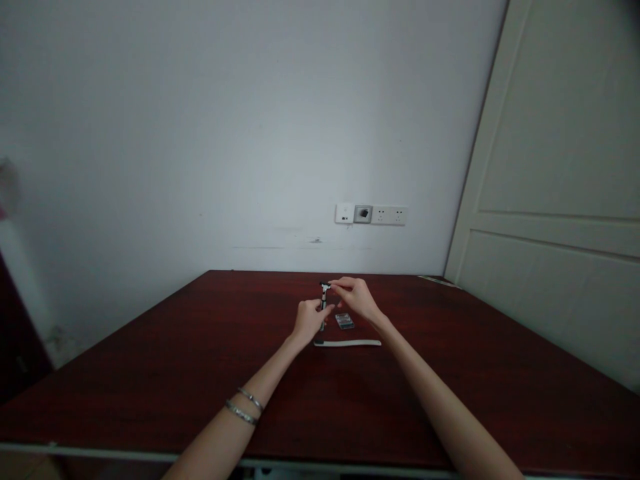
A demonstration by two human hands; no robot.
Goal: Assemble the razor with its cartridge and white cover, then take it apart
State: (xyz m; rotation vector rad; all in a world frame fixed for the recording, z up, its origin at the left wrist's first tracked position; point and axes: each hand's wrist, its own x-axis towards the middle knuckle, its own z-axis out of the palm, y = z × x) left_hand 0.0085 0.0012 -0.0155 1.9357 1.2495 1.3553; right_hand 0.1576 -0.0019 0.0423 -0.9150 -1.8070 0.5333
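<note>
Upright above the table, a razor with a dark T-shaped head is gripped round its handle by my left hand. The fingers of my right hand pinch one end of the razor's head at the top. Beyond the hands, a small clear-and-grey flat case lies on the table; its contents are too small to make out. Closer to me lies a long thin white stick-like item with a dark left end, just below my left hand.
The dark red wooden table reaches back to a pale wall. Sockets and switches sit low on that wall. A cream panelled door stands along the right side. A thin flat strip lies at the back right corner.
</note>
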